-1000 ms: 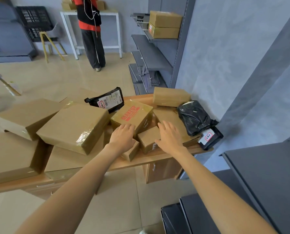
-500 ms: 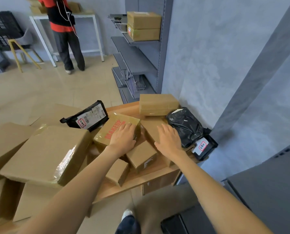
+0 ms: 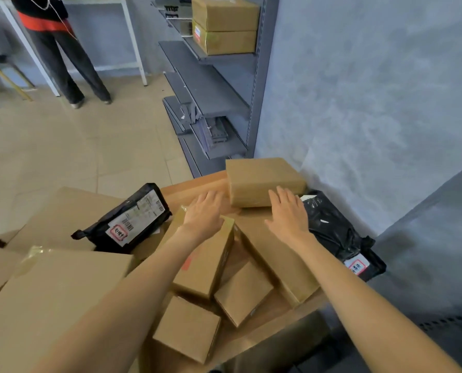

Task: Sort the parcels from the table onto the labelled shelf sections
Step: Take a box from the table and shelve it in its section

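We judge this to be the pick-up step: we are reaching for the flat brown cardboard box (image 3: pixel 262 180) at the far end of the wooden surface (image 3: pixel 195 187), and nothing is lifted yet. Our left hand (image 3: pixel 204 211) is open, fingers spread, just beside the box's near left corner, hovering above the long brown carton with red print (image 3: pixel 205 261); whether it touches the box we cannot tell. Our right hand (image 3: pixel 287 211) is open too, palm down, its fingertips at the box's near right edge and seemingly touching it. The box lies between the two hands and a little beyond them, resting partly on another wide brown carton (image 3: pixel 275 254), with the crumpled black plastic mailer bag (image 3: pixel 334 232) just beside it on the right. The next move, as we see it, calls for closing both hands on the box's opposite sides, lifting it clear of the pile, then reading its label to choose a section on the grey metal shelf (image 3: pixel 211 84) behind
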A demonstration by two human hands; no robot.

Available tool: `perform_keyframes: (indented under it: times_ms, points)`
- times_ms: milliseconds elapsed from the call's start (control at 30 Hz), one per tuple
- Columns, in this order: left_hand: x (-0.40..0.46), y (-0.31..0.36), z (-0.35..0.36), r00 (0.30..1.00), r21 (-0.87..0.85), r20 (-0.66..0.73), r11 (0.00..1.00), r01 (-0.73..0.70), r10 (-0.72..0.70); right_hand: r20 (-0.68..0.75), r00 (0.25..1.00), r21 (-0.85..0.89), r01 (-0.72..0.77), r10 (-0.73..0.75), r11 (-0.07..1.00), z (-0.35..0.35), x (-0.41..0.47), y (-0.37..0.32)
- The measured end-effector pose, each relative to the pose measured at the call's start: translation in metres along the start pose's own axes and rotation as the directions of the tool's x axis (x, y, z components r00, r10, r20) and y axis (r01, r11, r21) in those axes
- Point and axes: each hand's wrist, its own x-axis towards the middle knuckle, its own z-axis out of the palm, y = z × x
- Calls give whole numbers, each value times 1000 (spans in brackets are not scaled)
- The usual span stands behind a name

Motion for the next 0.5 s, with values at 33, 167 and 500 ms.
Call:
perform_keyframes:
  times_ms: [33,167,500]
  points:
    - [9,-3,2,1000,-4,11,1000,-9,9,-1,1000,-11,-2,2,1000,3,7,0]
    - [44,-7,13,998,-16,41,999,-49,49,13,1000,-52,-3,4,999,14,32,4]
    - [126,-17,48,984,-183,157,977,111,-82,56,974,144,-225,219,964,28,102,77]
